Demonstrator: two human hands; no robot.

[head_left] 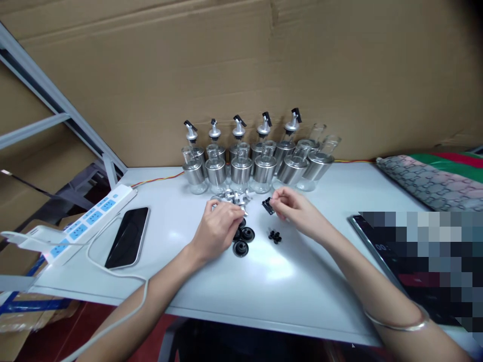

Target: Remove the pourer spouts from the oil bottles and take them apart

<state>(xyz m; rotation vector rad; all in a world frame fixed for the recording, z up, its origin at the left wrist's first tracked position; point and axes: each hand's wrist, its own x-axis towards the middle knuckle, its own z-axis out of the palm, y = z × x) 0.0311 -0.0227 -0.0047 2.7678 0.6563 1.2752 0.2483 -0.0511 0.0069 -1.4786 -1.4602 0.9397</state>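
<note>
My left hand [219,227] is closed, its fingertips at the edge of a pile of silver pourer spouts [236,196]; what lies between them is hidden. Just beside those fingers are several round black stoppers [240,248]. My right hand [294,207] pinches at a small group of black flip caps [267,205]; one appears to be at its fingertips. A cluster of tiny black plugs [275,236] lies below that hand. Behind, several glass bottles with steel sleeves [241,170] stand open-necked. The back row carries silver pourers with black caps [239,126].
A phone [127,237] and a white power strip [90,223] with a cable lie at the left. To the right are a dark tablet-like device [381,251], partly pixelated, and a patterned cloth item [426,181]. A cardboard wall [241,60] rises behind the table.
</note>
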